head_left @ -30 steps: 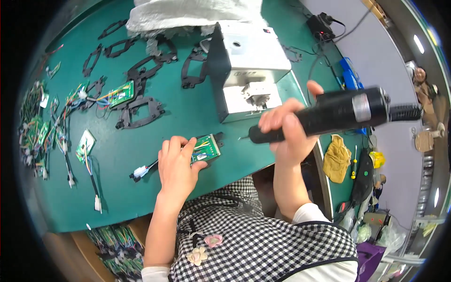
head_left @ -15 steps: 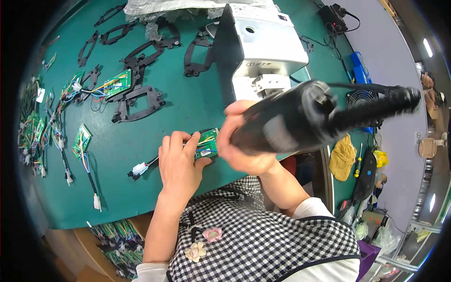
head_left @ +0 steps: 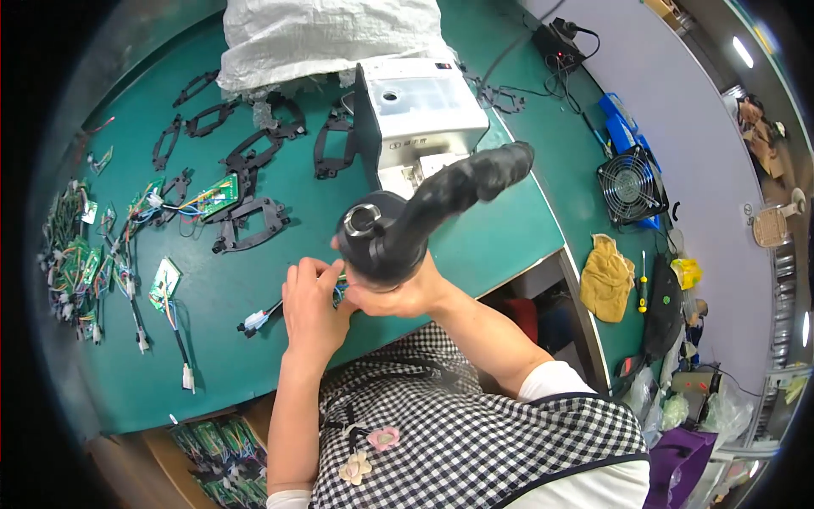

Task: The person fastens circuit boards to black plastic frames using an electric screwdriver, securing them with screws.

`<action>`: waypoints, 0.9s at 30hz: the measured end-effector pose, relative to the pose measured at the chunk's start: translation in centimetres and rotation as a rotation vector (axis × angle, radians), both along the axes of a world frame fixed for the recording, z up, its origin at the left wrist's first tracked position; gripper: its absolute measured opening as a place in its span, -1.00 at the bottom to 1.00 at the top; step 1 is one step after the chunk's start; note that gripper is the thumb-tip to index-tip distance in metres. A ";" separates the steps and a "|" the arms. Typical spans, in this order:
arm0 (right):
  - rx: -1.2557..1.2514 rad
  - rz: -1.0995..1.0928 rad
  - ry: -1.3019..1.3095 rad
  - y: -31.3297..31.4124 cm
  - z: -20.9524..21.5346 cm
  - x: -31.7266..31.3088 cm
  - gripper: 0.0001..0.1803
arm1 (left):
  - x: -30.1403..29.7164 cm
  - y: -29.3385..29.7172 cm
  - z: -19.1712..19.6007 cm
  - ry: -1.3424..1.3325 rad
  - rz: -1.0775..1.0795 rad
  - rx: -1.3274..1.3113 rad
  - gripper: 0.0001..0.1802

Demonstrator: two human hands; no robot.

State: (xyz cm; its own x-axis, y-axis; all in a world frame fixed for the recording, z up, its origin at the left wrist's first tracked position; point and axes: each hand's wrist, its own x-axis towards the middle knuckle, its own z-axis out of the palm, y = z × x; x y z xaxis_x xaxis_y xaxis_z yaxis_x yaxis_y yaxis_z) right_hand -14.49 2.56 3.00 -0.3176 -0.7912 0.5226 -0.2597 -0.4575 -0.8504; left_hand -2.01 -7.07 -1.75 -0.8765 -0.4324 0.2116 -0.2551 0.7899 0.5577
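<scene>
Connectors (head_left: 254, 322) trail aside, clear of the fingers; left hand (head_left: 312, 304) bends over the mostly hidden circuit board (head_left: 340, 291) between both hands, seemingly steadying it, pinch impossible to tell; black power driver (head_left: 383, 246) stands steeply, likely for straight pressure, right hand (head_left: 405, 293) wrapped firmly round it.

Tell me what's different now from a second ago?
The right hand has moved left, bringing the black power tool close beside the left hand. The tool has turned from sideways to back end toward the camera, hiding its tip and most of the circuit board. Nothing was let go; the left hand stays at the board.
</scene>
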 end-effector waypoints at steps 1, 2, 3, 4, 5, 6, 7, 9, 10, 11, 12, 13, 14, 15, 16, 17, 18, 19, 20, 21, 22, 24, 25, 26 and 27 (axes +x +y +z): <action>0.034 -0.021 -0.101 0.1 -0.5 0.1 -0.47 | 0.1 0.2 0.5 -0.007 0.013 -0.035 -0.46; 0.066 -0.041 -0.202 0.4 -0.8 0.2 -0.47 | 0.2 0.5 1.1 -0.013 0.024 -0.073 -0.45; 0.053 -0.104 -0.226 0.7 -1.0 0.4 -0.48 | 0.4 0.5 1.0 -0.014 0.013 -0.058 -0.43; 0.023 -0.145 -0.061 1.1 -1.6 -0.2 -0.46 | 0.5 0.7 1.4 -0.032 0.007 -0.046 -0.42; 0.001 -0.166 -0.368 1.8 0.3 0.7 -0.51 | 0.7 0.6 1.4 -0.060 0.000 -0.042 -0.40; -0.200 -0.385 0.049 2.1 0.1 -1.0 -0.52 | 1.0 0.6 1.5 -0.088 -0.004 -0.037 -0.37; -0.239 -0.499 -0.168 2.8 2.9 -1.5 -0.51 | 1.2 0.8 2.0 -0.075 0.017 -0.026 -0.35; -0.507 -0.602 -0.239 3.0 4.6 -4.7 -0.36 | 1.9 1.2 2.6 -0.074 0.069 -0.020 -0.26; -0.571 -0.615 -0.263 3.0 5.6 -5.7 -0.32 | 2.3 1.0 2.7 -0.067 0.076 -0.032 -0.26; -0.579 -0.608 -0.263 2.9 5.7 -6.3 -0.32 | 2.8 0.8 2.6 -0.091 0.099 -0.063 -0.28; -0.497 -0.619 -0.209 2.7 5.5 -6.7 -0.32 | 3.2 0.6 2.5 -0.118 0.119 -0.089 -0.29; -0.407 -0.625 -0.157 2.4 5.2 -7.0 -0.31 | 3.5 0.6 2.0 -0.091 0.123 -0.082 -0.36; -0.398 -0.620 -0.160 2.1 5.0 -7.1 -0.31 | 3.5 0.5 1.6 -0.097 0.128 -0.075 -0.36; -0.328 -0.603 -0.174 1.7 4.7 -7.2 -0.32 | 3.3 0.4 1.4 -0.055 0.128 -0.066 -0.38; -0.247 -0.589 -0.191 1.5 4.5 -7.0 -0.33 | 3.4 0.5 1.1 -0.019 0.127 -0.047 -0.40; -0.239 -0.565 -0.199 1.5 4.9 -6.8 -0.36 | 3.2 0.4 1.1 0.006 0.133 -0.032 -0.41; -0.231 -0.540 -0.243 1.5 5.5 -6.5 -0.35 | 2.8 0.2 0.9 0.032 0.132 -0.015 -0.42; -0.235 -0.531 -0.269 2.1 5.3 -6.0 -0.32 | 2.9 0.3 0.5 0.017 0.123 0.012 -0.42; -0.240 -0.525 -0.294 2.7 4.9 -5.4 -0.29 | 3.1 0.5 0.2 0.039 0.128 0.024 -0.43; -0.311 -0.513 -0.290 2.8 4.8 -4.8 -0.26 | 2.9 0.4 0.5 0.073 0.145 0.026 -0.44; -0.379 -0.509 -0.285 3.0 4.3 -4.1 -0.23 | 2.7 0.4 0.3 0.104 0.155 0.032 -0.44; -0.393 -0.535 -0.259 3.1 4.3 -3.4 -0.22 | 2.8 0.4 0.1 0.110 0.159 0.027 -0.46; -0.445 -0.562 -0.282 3.0 4.4 -3.2 -0.23 | 3.0 0.3 -0.1 0.126 0.165 0.020 -0.48; -0.499 -0.585 -0.306 2.9 4.6 -3.0 -0.25 | 3.2 0.3 -0.3 0.142 0.175 0.012 -0.51; -0.508 -0.577 -0.322 2.7 4.8 -2.7 -0.25 | 3.3 0.5 -0.6 0.142 0.192 0.008 -0.55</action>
